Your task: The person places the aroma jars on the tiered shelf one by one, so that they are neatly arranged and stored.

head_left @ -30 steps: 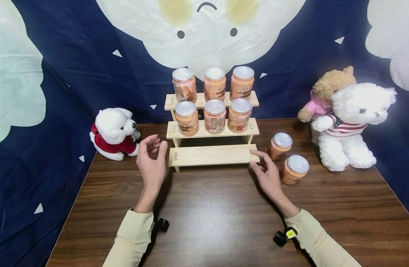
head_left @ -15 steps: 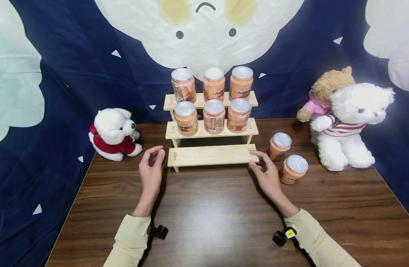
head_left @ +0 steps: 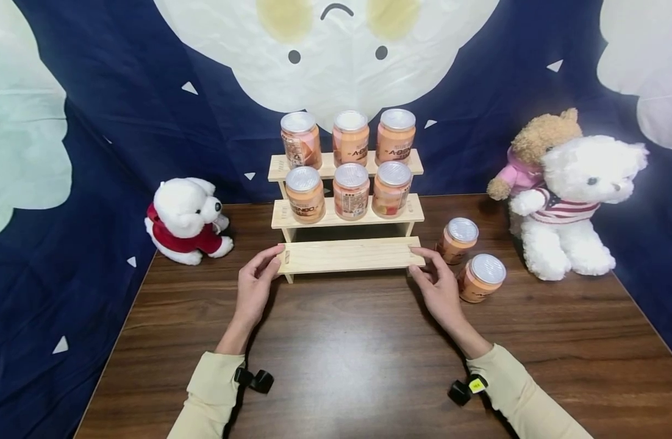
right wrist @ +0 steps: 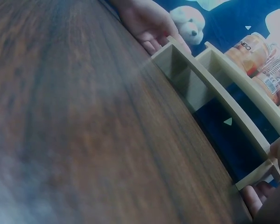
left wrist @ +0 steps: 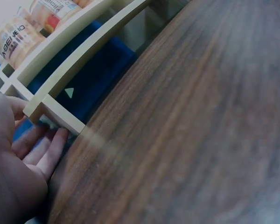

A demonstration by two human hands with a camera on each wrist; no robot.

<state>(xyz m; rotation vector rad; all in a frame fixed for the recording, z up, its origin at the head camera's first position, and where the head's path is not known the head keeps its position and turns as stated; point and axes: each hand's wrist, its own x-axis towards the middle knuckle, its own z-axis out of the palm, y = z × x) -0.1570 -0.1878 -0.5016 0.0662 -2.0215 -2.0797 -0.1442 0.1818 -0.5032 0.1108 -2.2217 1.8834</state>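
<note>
A three-step wooden display rack (head_left: pixel 349 256) stands in the middle of the table. My left hand (head_left: pixel 253 289) pinches the left end of its lowest step between thumb and fingers. At the opposite end my right hand (head_left: pixel 443 292) grips the same step, its thumb at the front edge. The left wrist view shows the left hand's lower fingers (left wrist: pixel 51 151) beside the rack's leg. Orange jars with silver lids fill the upper two steps, such as the front-left jar (head_left: pixel 305 198) and the back-right jar (head_left: pixel 396 137). Nothing stands on the lowest step.
Right of the rack stand two more jars, the nearer jar (head_left: pixel 481 279) and the farther jar (head_left: pixel 459 239), close to my right hand. A white plush dog (head_left: pixel 185 210) sits at left. A white teddy bear (head_left: pixel 580 207) and a brown bear (head_left: pixel 550 137) sit at right.
My left hand has moved right and slightly down from beside the rack onto the left end of the lowest step. My right hand has stayed at the right end.
</note>
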